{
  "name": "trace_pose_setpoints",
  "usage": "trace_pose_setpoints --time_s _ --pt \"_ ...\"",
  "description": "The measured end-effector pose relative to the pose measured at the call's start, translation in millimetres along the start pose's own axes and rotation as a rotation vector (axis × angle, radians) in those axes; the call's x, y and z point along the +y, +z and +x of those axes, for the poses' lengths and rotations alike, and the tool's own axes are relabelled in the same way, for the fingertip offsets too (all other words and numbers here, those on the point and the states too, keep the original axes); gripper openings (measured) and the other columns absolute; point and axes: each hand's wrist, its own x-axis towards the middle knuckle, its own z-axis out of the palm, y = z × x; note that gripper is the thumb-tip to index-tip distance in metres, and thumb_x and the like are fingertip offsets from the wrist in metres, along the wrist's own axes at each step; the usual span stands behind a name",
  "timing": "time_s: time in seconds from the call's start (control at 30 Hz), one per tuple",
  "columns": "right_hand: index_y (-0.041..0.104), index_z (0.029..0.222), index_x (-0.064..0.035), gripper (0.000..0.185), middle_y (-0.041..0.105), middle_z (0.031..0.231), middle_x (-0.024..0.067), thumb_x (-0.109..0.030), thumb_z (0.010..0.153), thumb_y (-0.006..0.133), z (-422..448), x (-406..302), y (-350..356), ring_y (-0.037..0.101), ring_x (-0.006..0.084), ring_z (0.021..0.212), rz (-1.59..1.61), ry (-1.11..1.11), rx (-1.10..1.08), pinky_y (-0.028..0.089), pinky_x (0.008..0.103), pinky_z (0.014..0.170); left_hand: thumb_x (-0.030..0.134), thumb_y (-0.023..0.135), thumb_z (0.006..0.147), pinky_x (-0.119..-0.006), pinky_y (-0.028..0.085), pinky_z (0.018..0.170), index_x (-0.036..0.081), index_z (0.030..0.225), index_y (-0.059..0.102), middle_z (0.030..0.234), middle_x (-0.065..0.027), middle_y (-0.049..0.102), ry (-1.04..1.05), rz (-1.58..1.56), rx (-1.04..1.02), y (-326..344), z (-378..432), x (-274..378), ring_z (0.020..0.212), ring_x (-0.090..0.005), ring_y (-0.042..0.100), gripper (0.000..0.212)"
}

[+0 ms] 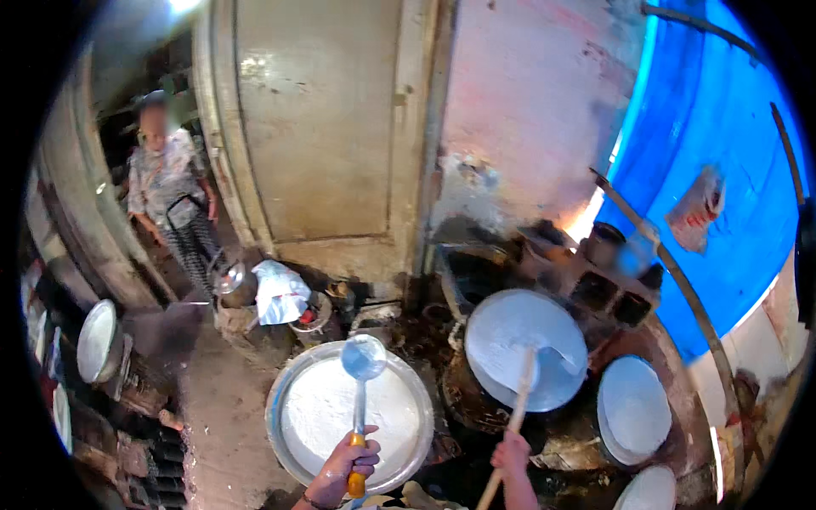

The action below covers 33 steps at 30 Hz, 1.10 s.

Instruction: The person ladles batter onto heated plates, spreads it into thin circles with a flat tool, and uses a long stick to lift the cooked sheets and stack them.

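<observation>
My left hand (346, 468) grips the orange-yellow handle of a metal ladle (363, 358). The ladle's bowl is held above a wide metal basin (275, 408) that contains a white, batter-like substance (319, 408). In my right hand (512, 455) is a long wooden stick (521, 395). Its far end overlaps a round, shallow metal pan (561, 387), tilted over a dark, sooty stove (475, 408). A white layer (500, 335) covers much of that pan; a bare bluish-grey patch shows on its right. Whether the stick touches the pan, I cannot tell.
Right of the stove sit a round pan with white contents (634, 408) and another (649, 492). Beyond are sooty bricks (596, 290), a wooden pole (682, 280) and blue tarpaulin (733, 146). A person (169, 178) stands in the left doorway, near a plastic bag (280, 290).
</observation>
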Motion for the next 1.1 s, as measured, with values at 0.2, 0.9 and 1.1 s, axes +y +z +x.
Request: trace_pose_setpoints --time_s 0.2,0.9,1.1 --pt "0.039 0.069 -0.0105 0.027 0.033 0.05 0.0001 -0.026 0.09 0.047 -20.4 -21.4 38.1 0.033 0.0145 0.04 -0.164 -0.243 0.253 0.028 0.0291 0.037 -0.001 0.046 0.086 -0.014 0.03 0.043 0.005 0.126 0.031 0.08 -0.0009 0.041 -0.072 -0.065 -0.12 15.3 23.4 -11.5 0.054 -0.0018 0.034 0.043" --pt "0.056 0.072 -0.0062 0.021 0.042 0.051 -0.0007 -0.022 0.086 0.053 44.8 -66.7 -110.9 0.043 0.0132 0.046 -0.81 -0.418 0.357 0.042 0.0282 0.047 0.006 0.05 0.083 -0.015 0.028 0.041 0.004 0.127 0.034 0.078 0.0006 0.045 -0.112 0.174 -0.112 55.0 70.3 -33.1 0.052 -0.0023 0.036 0.047" --pt "0.058 0.107 -0.0005 0.029 0.056 0.066 0.0129 -0.021 0.086 0.053 17.9 -24.7 -98.3 0.058 0.0193 0.06 -1.189 -0.691 0.059 0.049 0.0366 0.059 -0.001 0.047 0.082 -0.015 0.031 0.045 0.003 0.121 0.037 0.077 -0.0014 0.042 -0.051 -0.043 -0.071 62.1 51.5 -21.7 0.057 -0.0035 0.035 0.041"
